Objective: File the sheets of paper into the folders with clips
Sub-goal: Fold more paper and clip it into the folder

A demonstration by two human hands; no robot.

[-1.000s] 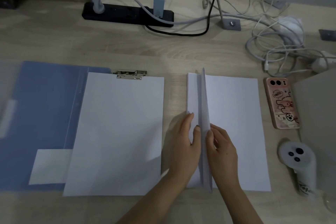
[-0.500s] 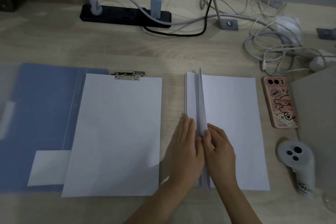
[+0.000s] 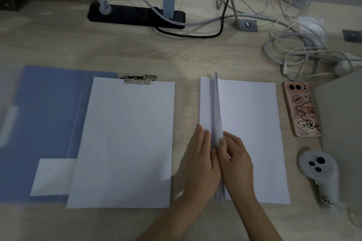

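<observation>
Pinching a few raised white sheets of paper (image 3: 217,115) between them, the left hand (image 3: 201,164) and right hand (image 3: 236,160) press together at 6 o'clock on the wooden desk (image 3: 176,55). Both hands hold these sheets up on edge, the left one flat against them, the right one with bent fingers. The sheets stand over the left part of a flat white paper stack (image 3: 248,135), which runs toward 12 o'clock from the hands. At 9 o'clock lies an open blue plastic folder (image 3: 49,119) with a shiny metal clip (image 3: 139,79) holding a white page (image 3: 125,143). At 3 o'clock sit a pink phone (image 3: 301,108) and a white controller (image 3: 321,178). A black power strip (image 3: 135,15) and tangled white cables (image 3: 297,51) lie at 12 o'clock.
</observation>
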